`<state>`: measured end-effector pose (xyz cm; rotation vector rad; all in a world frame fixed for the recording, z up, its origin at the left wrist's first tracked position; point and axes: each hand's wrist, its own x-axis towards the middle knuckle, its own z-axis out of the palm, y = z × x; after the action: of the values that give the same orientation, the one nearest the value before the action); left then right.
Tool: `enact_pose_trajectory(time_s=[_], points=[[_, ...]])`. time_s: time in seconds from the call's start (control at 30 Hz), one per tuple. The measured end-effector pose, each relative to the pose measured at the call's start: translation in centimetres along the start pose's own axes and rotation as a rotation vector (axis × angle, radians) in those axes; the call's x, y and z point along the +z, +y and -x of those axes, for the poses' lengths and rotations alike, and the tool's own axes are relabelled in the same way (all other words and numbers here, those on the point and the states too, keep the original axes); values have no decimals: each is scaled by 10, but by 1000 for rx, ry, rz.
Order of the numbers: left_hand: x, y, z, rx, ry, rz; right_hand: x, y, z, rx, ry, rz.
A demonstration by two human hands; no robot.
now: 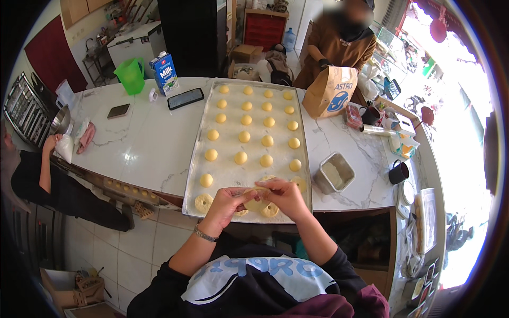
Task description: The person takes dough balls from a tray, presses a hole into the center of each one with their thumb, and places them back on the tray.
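Both my hands are closed on one piece of pale yellow dough (pixel 256 204) above the near end of a big metal tray (pixel 227 175). My left hand (pixel 233 203) pinches its left side, and my right hand (pixel 282 196) grips the right side. Fingers hide much of its shape. Under and beside them lie flattened dough rings, one ring (pixel 197 204) at the near left corner and another ring (pixel 272 213) below my right hand. Rows of round dough balls (pixel 244 137) cover the rest of the tray, which looks dusted with flour.
A metal tub (pixel 347 170) with white powder stands right of the tray, near a dark mug (pixel 398 173). Behind are a paper bag (pixel 323 95), phone (pixel 185 99), milk carton (pixel 164 77) and green jug (pixel 129 77). One person (pixel 342 47) stands across the table, another (pixel 47 183) at left.
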<state>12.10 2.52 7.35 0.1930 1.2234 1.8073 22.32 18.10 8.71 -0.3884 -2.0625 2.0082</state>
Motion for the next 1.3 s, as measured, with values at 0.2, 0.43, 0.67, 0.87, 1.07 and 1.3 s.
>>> enact_pose_trajectory(time_s=[0.2, 0.43, 0.67, 0.87, 1.07, 1.3], points=[[1, 1, 0, 72, 62, 52, -1, -4, 2, 87, -56, 96], [1, 1, 0, 61, 36, -26, 1, -5, 2, 6, -76, 200], [2, 6, -1, 53, -10, -169, -1, -10, 1, -58, -150, 272], [3, 3, -3, 6, -68, -129, -4, -6, 0, -13, -142, 191], [3, 2, -4, 35, -35, -66, -4, -12, -3, 48, -143, -36], [3, -6, -6, 33, -22, -278, -11, -14, -8, -67, -425, 521]])
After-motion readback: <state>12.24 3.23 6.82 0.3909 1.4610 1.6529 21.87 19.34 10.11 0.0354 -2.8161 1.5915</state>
